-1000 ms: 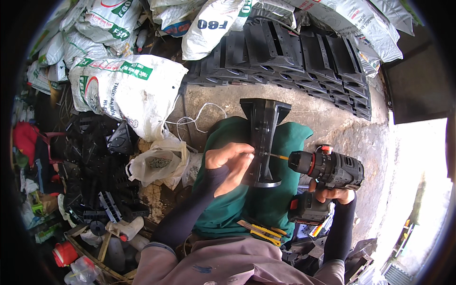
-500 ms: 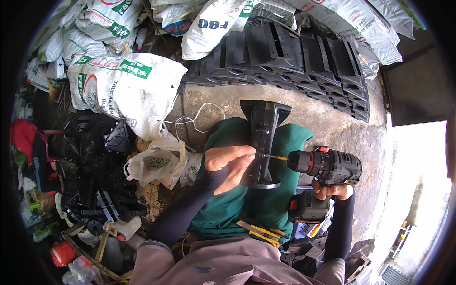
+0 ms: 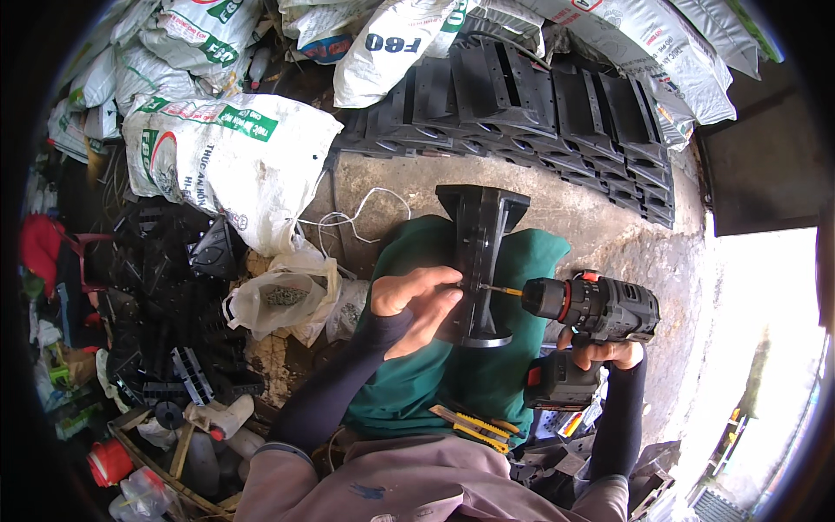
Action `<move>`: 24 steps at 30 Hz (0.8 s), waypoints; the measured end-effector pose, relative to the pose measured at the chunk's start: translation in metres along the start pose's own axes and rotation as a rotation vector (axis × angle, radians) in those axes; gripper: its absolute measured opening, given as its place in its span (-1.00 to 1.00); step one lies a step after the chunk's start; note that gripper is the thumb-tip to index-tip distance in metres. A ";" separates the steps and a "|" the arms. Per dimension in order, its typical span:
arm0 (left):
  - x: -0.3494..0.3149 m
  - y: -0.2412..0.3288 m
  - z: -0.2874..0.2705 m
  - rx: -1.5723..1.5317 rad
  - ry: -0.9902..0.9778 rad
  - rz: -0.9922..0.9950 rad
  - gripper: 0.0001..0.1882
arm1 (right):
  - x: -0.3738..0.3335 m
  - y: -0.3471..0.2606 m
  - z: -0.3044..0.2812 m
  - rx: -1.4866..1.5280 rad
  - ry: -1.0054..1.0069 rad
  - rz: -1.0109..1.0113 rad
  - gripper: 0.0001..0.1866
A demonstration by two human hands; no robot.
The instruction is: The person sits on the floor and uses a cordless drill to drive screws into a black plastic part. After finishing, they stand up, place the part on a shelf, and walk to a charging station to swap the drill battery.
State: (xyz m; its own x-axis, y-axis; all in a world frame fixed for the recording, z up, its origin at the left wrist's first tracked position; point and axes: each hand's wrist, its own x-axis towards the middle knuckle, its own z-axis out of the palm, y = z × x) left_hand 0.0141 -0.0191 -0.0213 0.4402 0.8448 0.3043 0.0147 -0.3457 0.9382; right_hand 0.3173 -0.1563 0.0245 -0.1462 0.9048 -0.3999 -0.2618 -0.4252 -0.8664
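Note:
A black plastic part (image 3: 480, 252), long with a wider flared top, stands between my knees. My left hand (image 3: 407, 304) is at its left edge, thumb and forefinger bent toward each other in a loose pinch. Whatever may lie between those fingertips is too small to make out, and the other fingers are mostly hidden. My right hand (image 3: 611, 352) is wrapped round the grip of a black cordless drill (image 3: 600, 306). Its long gold-coloured bit (image 3: 506, 290) points left, the tip meeting the part's right side near a small screw.
Similar black parts (image 3: 513, 96) are stacked at the far side, beneath white sacks (image 3: 391, 52). At left lie an open plastic bag of small metal pieces (image 3: 283, 297) and a heap of black plastic pieces (image 3: 156, 270). Yellow utility knives (image 3: 477, 428) rest by my lap.
My left fingertips have drawn slightly back to the left and parted a little. The drill and black part have shifted only slightly left in the picture; the bit stays against the part.

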 end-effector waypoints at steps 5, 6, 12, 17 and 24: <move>0.014 -0.010 -0.004 0.122 -0.009 0.318 -0.75 | -0.003 0.000 0.005 0.038 0.037 0.034 -0.27; 0.015 -0.011 -0.005 0.132 -0.008 0.368 -0.74 | -0.004 0.000 0.005 0.045 0.042 0.032 -0.26; 0.012 -0.014 -0.008 0.234 0.001 0.436 -0.71 | -0.003 0.002 0.005 0.089 0.039 0.007 -0.27; 0.010 -0.014 -0.003 0.139 0.034 0.366 -0.67 | 0.000 0.002 0.002 0.005 0.026 0.009 -0.24; 0.013 -0.013 -0.006 0.109 0.016 0.352 -0.67 | -0.002 0.001 0.003 0.157 0.112 0.108 -0.48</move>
State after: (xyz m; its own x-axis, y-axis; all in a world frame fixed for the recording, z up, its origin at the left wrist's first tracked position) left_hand 0.0143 -0.0013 -0.0289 0.4210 0.6721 0.6091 -0.0389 -0.6575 0.7525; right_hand 0.3140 -0.1585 0.0253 -0.0768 0.8467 -0.5265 -0.3970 -0.5104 -0.7628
